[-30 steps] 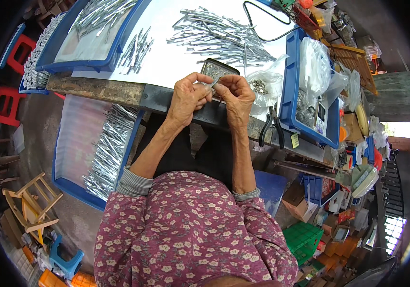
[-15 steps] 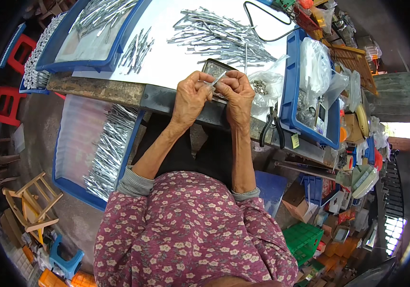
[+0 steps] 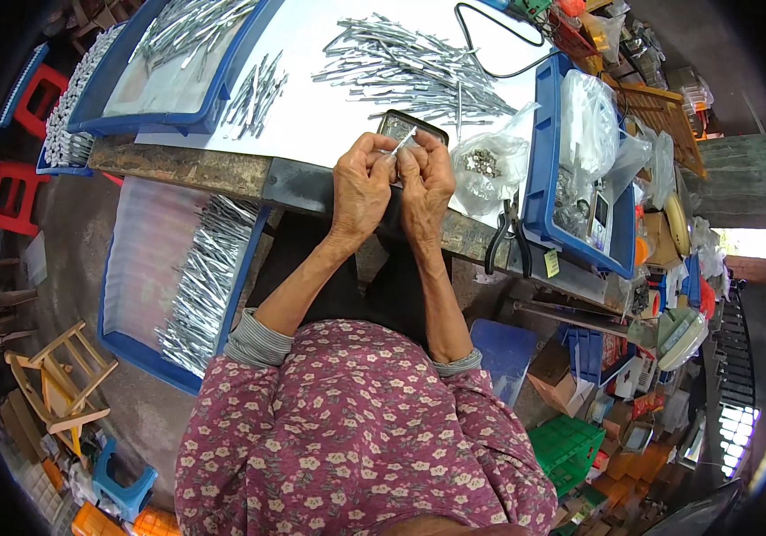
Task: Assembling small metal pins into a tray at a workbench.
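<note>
Both my hands meet over the table's front edge, pinching a thin silvery metal rod (image 3: pixel 406 139) that tilts up to the right. My left hand (image 3: pixel 362 185) closes thumb and fingers at its lower end. My right hand (image 3: pixel 424 183) presses its thumb and fingertips along the same rod. Just behind the fingers lies a small dark-rimmed tray (image 3: pixel 437 135), partly hidden by my hands. A large pile of similar metal rods (image 3: pixel 405 67) spreads over the white table top beyond. To its left is a smaller heap of rods (image 3: pixel 258 96).
Right of my hands are a clear bag of small metal parts (image 3: pixel 483 163), black-handled pliers (image 3: pixel 510 237) at the table edge and a blue bin (image 3: pixel 539 192) with plastic bags. Blue trays of rods stand at the upper left (image 3: pixel 146 119) and below the table (image 3: pixel 164 371).
My right hand has shifted left and slightly down, closer to my left hand. The rod now points more steeply upward, and more of the bag of small parts shows.
</note>
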`<state>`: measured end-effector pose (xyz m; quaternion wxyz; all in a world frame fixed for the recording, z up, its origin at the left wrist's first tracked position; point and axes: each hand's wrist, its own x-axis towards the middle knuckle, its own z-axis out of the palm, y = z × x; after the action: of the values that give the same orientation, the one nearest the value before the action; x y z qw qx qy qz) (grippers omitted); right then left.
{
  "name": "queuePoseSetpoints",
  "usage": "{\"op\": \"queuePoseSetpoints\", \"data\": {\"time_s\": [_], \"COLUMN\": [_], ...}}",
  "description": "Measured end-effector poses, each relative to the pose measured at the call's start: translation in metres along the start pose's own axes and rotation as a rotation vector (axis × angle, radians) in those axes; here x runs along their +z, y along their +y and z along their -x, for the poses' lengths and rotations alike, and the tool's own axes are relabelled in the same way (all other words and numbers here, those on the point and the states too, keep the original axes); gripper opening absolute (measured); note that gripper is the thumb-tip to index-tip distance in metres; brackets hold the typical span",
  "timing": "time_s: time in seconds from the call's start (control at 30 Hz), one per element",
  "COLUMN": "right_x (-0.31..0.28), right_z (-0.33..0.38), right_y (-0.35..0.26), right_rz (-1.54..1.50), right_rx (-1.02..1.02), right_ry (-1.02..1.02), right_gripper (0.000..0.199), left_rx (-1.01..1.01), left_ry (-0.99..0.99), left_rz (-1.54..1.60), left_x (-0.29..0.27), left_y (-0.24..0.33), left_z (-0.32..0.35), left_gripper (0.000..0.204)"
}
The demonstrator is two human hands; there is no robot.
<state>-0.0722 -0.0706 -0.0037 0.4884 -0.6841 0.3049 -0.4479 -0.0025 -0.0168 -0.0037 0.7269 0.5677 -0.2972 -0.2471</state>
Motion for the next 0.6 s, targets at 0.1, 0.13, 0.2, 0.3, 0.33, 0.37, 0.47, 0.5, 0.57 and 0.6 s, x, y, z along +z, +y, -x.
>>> {"op": "queuePoseSetpoints", "data": {"time_s": [0.1,0.13,0.2,0.3,0.33,0.37,0.47,0.5,0.57,0.6], "right_x": [0.000,-0.004,-0.011,-0.001,0.001,-0.001,-0.009,-0.007,-0.004,-0.004], "right_z": [-0.002,-0.008,-0.012,-0.007,-0.005,-0.006,-0.011,-0.010,-0.008,-0.008], "right_y": [0.000,0.002,0.004,-0.001,-0.006,-0.005,-0.009,-0.008,-0.004,-0.003], "right_rz": [-0.125,-0.222,-0.405,-0.218,-0.163,-0.161,-0.392,-0.393,-0.335,-0.334], "right_rx": [0.056,0.138,0.216,0.142,0.094,0.094,0.247,0.248,0.186,0.185], "right_ry": [-0.023,-0.029,-0.024,-0.002,-0.015,-0.013,-0.073,-0.075,-0.023,-0.024], "right_gripper": [0.023,0.024,0.025,0.024,0.024,0.024,0.027,0.027,0.027,0.027], "left_rx": [-0.081,-0.145,-0.210,-0.190,-0.208,-0.226,-0.219,-0.219,-0.212,-0.212], "left_ry": [-0.013,-0.058,-0.105,-0.080,-0.078,-0.076,-0.200,-0.198,-0.127,-0.127], "left_rz": [0.181,0.264,0.349,0.359,0.405,0.452,0.445,0.444,0.419,0.421], "left_x": [-0.001,-0.002,-0.002,-0.001,-0.002,-0.001,-0.008,-0.008,-0.007,-0.006], "left_y": [-0.002,0.000,0.004,0.009,0.012,0.014,0.008,0.006,0.004,0.004], "left_z": [-0.002,-0.001,-0.001,-0.004,-0.003,-0.003,-0.003,-0.003,-0.004,-0.004], "left_gripper": [0.010,0.010,0.011,0.011,0.011,0.011,0.011,0.011,0.011,0.011]}}
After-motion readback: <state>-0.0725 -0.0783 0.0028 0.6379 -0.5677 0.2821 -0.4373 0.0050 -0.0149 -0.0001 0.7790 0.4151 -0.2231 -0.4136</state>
